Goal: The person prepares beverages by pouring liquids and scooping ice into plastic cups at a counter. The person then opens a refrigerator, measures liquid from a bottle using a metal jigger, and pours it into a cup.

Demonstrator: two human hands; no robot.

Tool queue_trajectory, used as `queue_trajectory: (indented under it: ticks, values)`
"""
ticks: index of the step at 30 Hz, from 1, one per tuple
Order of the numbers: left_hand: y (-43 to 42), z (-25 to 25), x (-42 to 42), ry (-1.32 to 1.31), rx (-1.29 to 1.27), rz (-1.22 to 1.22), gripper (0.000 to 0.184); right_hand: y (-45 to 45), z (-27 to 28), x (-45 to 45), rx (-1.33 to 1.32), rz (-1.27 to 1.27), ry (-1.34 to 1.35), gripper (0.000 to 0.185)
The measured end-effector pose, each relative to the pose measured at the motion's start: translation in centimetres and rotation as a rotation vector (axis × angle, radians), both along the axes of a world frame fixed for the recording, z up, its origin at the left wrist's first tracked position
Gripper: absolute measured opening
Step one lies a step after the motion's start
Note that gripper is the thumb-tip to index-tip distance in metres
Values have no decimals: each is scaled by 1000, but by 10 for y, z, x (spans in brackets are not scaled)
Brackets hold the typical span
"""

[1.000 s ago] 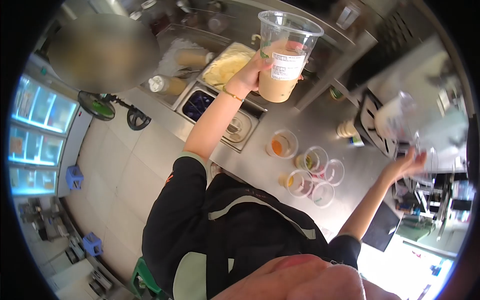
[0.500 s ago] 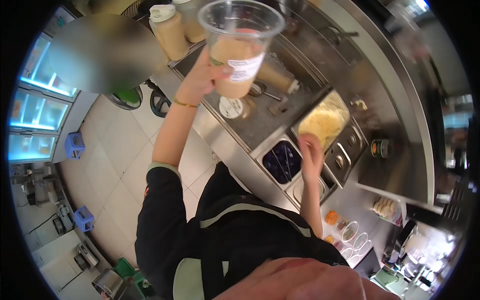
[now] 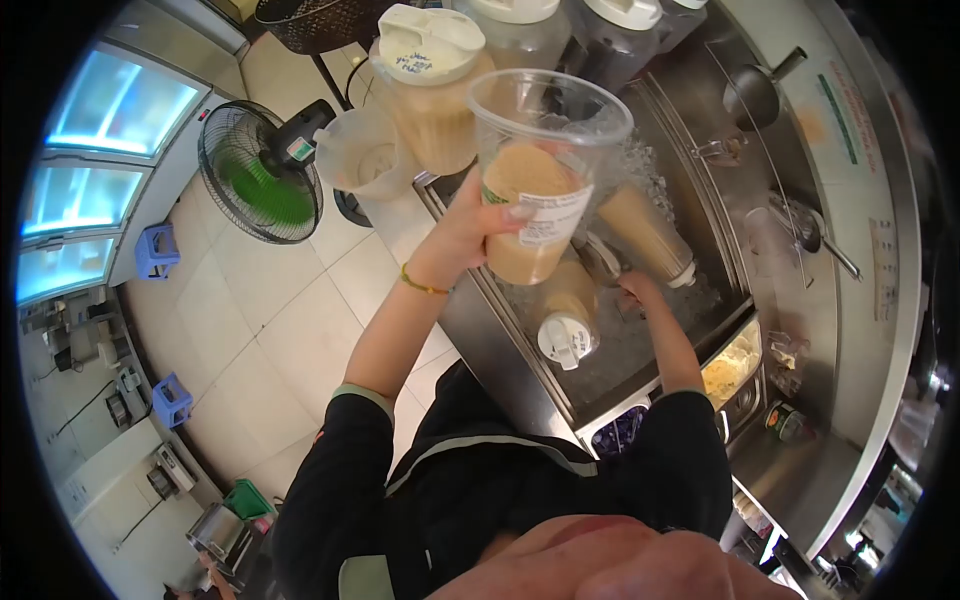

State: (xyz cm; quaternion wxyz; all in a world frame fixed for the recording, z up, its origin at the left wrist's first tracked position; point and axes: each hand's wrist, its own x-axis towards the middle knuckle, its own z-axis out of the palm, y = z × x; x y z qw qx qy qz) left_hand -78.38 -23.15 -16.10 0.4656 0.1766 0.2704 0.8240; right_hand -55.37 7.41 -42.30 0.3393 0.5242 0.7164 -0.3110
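In my left hand (image 3: 462,232) is a clear plastic cup (image 3: 540,190) with a light brown drink and a white label, its fingers wrapped round the side. The cup is over the edge of a steel ice bin (image 3: 640,365). Down in the bin, my right hand (image 3: 636,290) is closed on the handle end of a metal scoop (image 3: 599,258). Two bottles of tan liquid lie in the ice, one (image 3: 645,232) beyond the scoop and one with a white cap (image 3: 568,318) nearer me.
Large jars with white lids (image 3: 435,95) and a clear jug (image 3: 365,155) stand past the bin. A fan (image 3: 260,172) is on the left. Trays of yellow food (image 3: 732,370) and dark purple food (image 3: 618,430) adjoin the bin. Metal scoops (image 3: 803,226) are by the back wall.
The view has turned toward the ice bin and jars. My right hand has left the area of the yellow tray, reached into the bin and taken hold of the scoop. My left hand still holds the cup.
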Motion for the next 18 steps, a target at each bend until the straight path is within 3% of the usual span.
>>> queue_trajectory:
  ticks: [2,5,8,11,14,18]
  values:
    - [7,-9,-7,-25,-43,-28,75,-7,39,-5,387,384,-27,35]
    - [32,-36,-20,66,-46,-38,74,-21,-22,-23,669,661,74,32]
    - [42,-37,-22,47,-79,10,71,-43,-75,-75,536,224,150,35]
    - [54,-44,-17,-19,-170,13,67,-25,-113,-74,306,351,288,37]
    - [65,-53,-17,-97,-198,-2,61,-35,-143,-75,328,117,457,32]
    - [81,-52,-13,-66,-207,-13,59,-41,-133,-63,254,73,672,31]
